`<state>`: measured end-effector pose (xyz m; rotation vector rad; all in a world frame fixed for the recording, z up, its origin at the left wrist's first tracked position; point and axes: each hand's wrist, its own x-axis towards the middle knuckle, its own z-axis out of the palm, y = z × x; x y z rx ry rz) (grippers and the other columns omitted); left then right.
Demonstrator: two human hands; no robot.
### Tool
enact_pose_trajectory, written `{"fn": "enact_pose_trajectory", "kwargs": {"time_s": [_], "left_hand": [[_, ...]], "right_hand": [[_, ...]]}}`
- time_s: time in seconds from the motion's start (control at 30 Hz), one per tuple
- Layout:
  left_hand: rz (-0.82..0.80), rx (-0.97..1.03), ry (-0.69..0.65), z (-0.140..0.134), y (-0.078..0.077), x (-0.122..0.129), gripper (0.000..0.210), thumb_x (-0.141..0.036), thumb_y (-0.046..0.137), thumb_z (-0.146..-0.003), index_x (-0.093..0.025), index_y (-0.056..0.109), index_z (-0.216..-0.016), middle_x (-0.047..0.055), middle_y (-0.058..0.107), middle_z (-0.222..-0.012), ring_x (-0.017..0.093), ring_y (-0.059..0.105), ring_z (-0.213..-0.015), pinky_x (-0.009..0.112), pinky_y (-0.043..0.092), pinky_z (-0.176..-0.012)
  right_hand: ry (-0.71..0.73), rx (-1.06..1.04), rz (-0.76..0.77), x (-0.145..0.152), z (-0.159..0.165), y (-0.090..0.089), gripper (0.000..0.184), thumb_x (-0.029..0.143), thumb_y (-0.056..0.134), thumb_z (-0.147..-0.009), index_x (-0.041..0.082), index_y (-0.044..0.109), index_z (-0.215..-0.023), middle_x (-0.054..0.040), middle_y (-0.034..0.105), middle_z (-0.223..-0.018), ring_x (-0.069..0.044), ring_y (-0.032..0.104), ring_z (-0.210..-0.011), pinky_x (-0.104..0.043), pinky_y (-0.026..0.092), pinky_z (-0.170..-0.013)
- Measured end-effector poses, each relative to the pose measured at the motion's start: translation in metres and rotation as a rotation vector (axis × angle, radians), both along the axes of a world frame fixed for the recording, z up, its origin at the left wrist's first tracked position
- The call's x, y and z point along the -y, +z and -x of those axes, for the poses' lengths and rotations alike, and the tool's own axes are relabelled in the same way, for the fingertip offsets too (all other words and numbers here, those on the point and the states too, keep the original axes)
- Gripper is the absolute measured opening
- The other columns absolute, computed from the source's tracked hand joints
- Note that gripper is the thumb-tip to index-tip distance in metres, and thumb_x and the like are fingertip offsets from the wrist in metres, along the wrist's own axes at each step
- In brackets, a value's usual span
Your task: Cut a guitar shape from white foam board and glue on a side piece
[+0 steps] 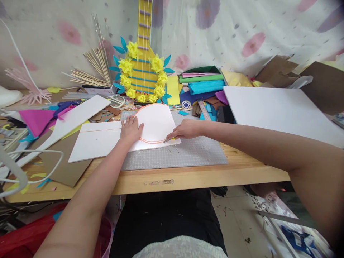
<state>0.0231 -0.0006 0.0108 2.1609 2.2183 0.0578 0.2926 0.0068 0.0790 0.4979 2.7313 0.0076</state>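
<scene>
A white foam board [100,141] lies partly on a grey cutting mat [199,154], with a curved orange outline drawn on its right part. My left hand [130,129] rests flat on the board at the left side of that outline, fingers spread. My right hand [185,129] is closed around a craft knife [170,139], mostly hidden in the fingers. Its blade touches the board at the lower right of the orange curve.
Behind the board stands a yellow guitar shape [145,77] trimmed with yellow paper flowers. Wooden sticks [100,66] stand at the back left. Rolled coloured sheets [205,86] and a large white board [271,111] lie to the right. Scissors [117,101] sit behind my left hand.
</scene>
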Motion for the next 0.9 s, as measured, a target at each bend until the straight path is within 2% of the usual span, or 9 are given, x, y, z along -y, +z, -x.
{"fn": "enact_pose_trajectory", "kwargs": {"time_s": [0.47, 0.67, 0.9], "left_hand": [[0.007, 0.007, -0.004, 0.001, -0.002, -0.001, 0.068, -0.045, 0.017, -0.092, -0.004, 0.025, -0.146, 0.016, 0.020, -0.154, 0.029, 0.015, -0.143, 0.049, 0.011, -0.115], [-0.009, 0.017, -0.011, 0.001, -0.002, -0.001, 0.068, -0.045, 0.018, -0.092, -0.003, 0.026, -0.146, 0.016, 0.021, -0.154, 0.029, 0.015, -0.143, 0.050, 0.011, -0.115], [-0.001, 0.007, -0.009, 0.001, -0.001, -0.001, 0.068, -0.045, 0.017, -0.092, -0.004, 0.026, -0.146, 0.016, 0.021, -0.154, 0.029, 0.016, -0.143, 0.050, 0.010, -0.115]], "right_hand": [[0.003, 0.038, -0.065, -0.015, -0.009, -0.006, 0.035, 0.029, 0.037, -0.094, 0.032, 0.052, -0.125, -0.0038, 0.069, -0.108, -0.017, 0.062, -0.085, -0.027, 0.027, -0.060], [-0.002, 0.053, -0.120, -0.020, -0.015, -0.008, 0.025, 0.028, 0.038, -0.094, 0.023, 0.057, -0.109, -0.0053, 0.070, -0.096, -0.017, 0.060, -0.083, -0.027, 0.025, -0.063], [0.035, 0.047, -0.154, -0.031, -0.024, -0.015, 0.026, 0.027, 0.036, -0.094, 0.023, 0.058, -0.108, -0.0056, 0.069, -0.099, -0.017, 0.059, -0.087, -0.028, 0.025, -0.065]]}}
